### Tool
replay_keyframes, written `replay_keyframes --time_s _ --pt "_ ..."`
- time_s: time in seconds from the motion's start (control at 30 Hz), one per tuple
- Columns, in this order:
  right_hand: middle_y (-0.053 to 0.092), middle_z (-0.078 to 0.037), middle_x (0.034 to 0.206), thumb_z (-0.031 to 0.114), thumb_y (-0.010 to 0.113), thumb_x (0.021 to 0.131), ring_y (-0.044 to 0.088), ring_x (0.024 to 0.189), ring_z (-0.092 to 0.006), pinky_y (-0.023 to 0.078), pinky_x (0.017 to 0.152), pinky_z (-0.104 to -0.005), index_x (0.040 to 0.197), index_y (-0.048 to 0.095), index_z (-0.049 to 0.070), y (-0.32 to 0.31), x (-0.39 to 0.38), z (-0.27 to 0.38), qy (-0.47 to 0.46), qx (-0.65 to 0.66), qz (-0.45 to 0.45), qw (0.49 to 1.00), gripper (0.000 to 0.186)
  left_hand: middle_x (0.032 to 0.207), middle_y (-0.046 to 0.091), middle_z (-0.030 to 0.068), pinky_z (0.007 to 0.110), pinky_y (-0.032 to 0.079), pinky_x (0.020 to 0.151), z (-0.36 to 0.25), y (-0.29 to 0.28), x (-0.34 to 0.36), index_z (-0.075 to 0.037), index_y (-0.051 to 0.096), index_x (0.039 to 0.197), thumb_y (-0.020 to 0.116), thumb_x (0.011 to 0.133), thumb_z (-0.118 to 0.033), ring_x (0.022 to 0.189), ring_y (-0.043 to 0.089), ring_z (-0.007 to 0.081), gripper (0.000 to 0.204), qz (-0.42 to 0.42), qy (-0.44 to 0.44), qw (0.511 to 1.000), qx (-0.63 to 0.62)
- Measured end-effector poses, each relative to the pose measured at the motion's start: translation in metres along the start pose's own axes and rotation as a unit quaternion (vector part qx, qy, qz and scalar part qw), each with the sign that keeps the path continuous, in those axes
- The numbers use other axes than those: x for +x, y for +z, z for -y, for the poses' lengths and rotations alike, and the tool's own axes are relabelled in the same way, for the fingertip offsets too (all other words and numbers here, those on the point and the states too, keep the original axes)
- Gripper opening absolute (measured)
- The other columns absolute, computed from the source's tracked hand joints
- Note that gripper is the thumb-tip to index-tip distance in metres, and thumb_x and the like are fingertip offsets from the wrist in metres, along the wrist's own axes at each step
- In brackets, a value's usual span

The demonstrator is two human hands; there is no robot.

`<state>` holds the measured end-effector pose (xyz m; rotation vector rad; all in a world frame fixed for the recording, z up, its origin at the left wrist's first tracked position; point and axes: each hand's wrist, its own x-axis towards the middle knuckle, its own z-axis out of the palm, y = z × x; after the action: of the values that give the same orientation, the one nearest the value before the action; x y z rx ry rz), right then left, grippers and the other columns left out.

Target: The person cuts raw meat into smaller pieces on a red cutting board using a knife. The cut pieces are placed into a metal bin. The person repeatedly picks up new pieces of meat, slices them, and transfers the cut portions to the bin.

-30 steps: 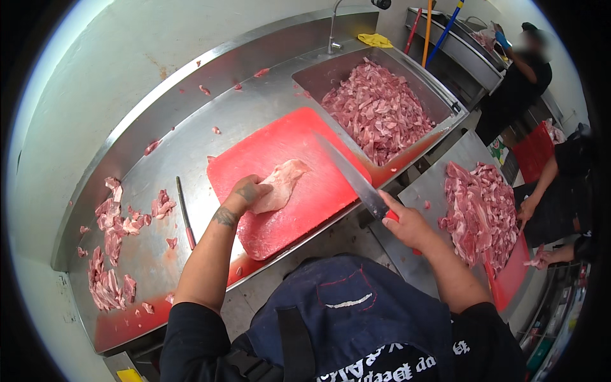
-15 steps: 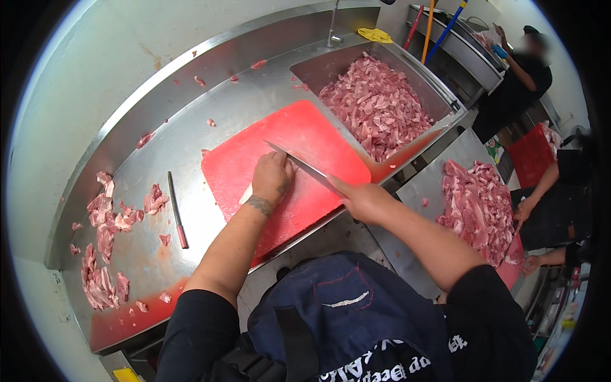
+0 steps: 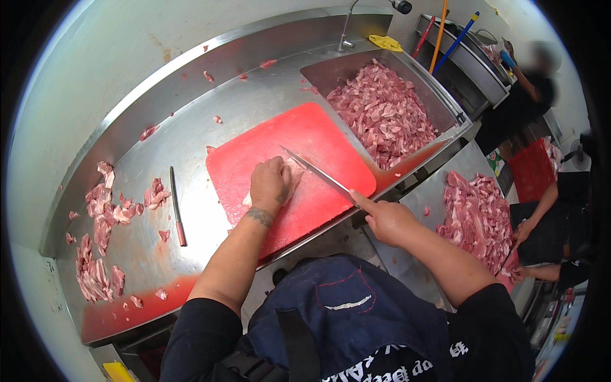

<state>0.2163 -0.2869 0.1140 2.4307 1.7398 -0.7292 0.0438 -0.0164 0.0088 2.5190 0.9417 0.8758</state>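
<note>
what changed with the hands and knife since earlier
The left hand, gripping the left end of the meat piece a second ago, now lies on top of it. The right hand has brought the knife leftward across the red cutting board, its blade now beside the left hand. The knife is still held; the board, dark rod and meat pile in the sink stayed put.

Pale wall (image 3: 95, 83) behind a long steel surface (image 3: 191, 137)
A tap (image 3: 345, 32) stands near the sink (image 3: 323, 67); grey floor (image 3: 337, 243) shows below.
</note>
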Motion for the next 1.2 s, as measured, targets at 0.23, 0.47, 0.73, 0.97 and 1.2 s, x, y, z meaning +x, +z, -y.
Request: replay_keyframes --time_s 0.23,0.47,0.73,0.97,1.2 --pt "0.073 -0.026 0.107 0.011 0.055 0.101 0.073 0.096 -0.0441 0.057 0.084 -0.0545 0.173 0.023 0.028 -0.006 0.053 0.035 -0.039 0.019 -0.011 0.999 0.081 0.094 0.073 0.0194 0.055 0.053 0.084 0.0 0.006 0.003 -0.004 0.071 0.095 0.064 0.096 -0.019 0.091 0.066 0.0419 0.016 0.027 0.004 0.999 0.027" --pt "0.073 -0.026 0.109 0.007 0.051 0.099 0.072 0.096 -0.0447 0.056 0.084 -0.0542 0.171 0.033 0.024 0.0 0.135 0.058 -0.097 0.085 -0.08 0.988 0.076 0.092 0.073 0.0162 0.053 0.053 0.082 -0.001 -0.003 -0.006 -0.007 0.071 0.095 0.066 0.095 -0.021 0.089 0.066 0.0403 0.015 0.009 -0.001 0.998 0.058" --pt "0.075 -0.021 0.111 0.017 0.06 0.102 0.072 0.098 -0.0449 0.057 0.086 -0.0549 0.171 0.031 0.029 0.001 0.037 0.01 -0.019 -0.002 -0.007 1.0 0.076 0.093 0.072 0.0134 0.053 0.051 0.082 0.004 -0.005 -0.02 -0.009 0.07 0.103 0.067 0.095 -0.02 0.091 0.065 0.0392 0.014 -0.027 -0.042 0.997 0.065" --pt "0.075 -0.025 0.111 0.018 0.055 0.105 0.073 0.097 -0.0456 0.058 0.084 -0.0553 0.171 0.032 0.032 -0.019 0.047 0.029 -0.041 -0.007 0.02 0.999 0.071 0.091 0.072 0.0127 0.052 0.051 0.079 0.001 -0.001 -0.016 -0.009 0.071 0.096 0.068 0.093 -0.02 0.09 0.066 0.0372 0.012 -0.02 -0.033 0.996 0.075" --pt "0.071 -0.028 0.124 0.012 0.046 0.105 0.071 0.105 -0.0463 0.055 0.091 -0.055 0.17 0.036 0.03 0.0 0.159 0.075 -0.153 0.051 -0.1 0.982 0.068 0.092 0.072 0.0121 0.052 0.05 0.081 0.003 -0.005 -0.018 -0.009 0.072 0.093 0.069 0.094 -0.025 0.093 0.066 0.0364 0.016 0.003 -0.048 0.996 0.081"
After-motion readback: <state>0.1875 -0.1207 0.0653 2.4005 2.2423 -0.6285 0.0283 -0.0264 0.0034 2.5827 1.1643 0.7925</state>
